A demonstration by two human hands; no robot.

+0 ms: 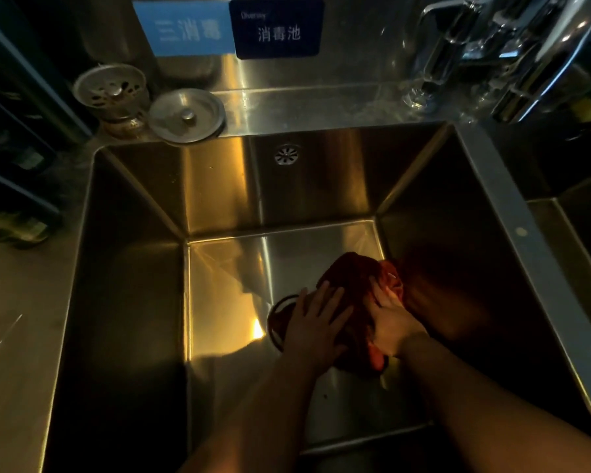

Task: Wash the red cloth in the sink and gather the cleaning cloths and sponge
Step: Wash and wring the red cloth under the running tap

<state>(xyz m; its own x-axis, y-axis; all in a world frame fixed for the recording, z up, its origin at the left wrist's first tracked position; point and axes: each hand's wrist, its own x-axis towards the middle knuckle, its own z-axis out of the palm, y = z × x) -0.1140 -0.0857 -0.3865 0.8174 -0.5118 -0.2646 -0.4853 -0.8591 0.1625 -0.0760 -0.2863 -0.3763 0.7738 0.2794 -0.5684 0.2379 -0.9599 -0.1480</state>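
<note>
Down in the head view, a deep steel sink (144, 268) fills most of the frame, dimly lit with warm glare on its floor. Both bare arms reach into it from the near edge. A red cloth (354, 281) lies bunched on the sink floor toward the right wall, just right of the round drain (277, 322), whose right part is hidden by the hands.

The left hand (316, 327) lies flat with its fingers (328, 295) spread and extended, palm down on the near left part of the cloth; it presses rather than grips. The right hand (391, 322) also rests palm down on the cloth, fingers stretched forward over the bunched fabric, with red folds showing beyond and beside its fingertips and under the wrist. Neither hand is curled around the cloth.

On the far wall of the sink sits a small overflow grille (287, 154). On the back ledge at the left, a strainer basket (111, 92) stands beside a flat metal stopper (186, 116), the two nearly touching. Two signs are fixed to the backsplash: a light blue sign (185, 29) and, touching its right edge, a dark blue sign (277, 29). At upper right, chrome taps (498, 52) rise over the ledge. A second basin (580, 213) is partly visible at the right edge.
</note>
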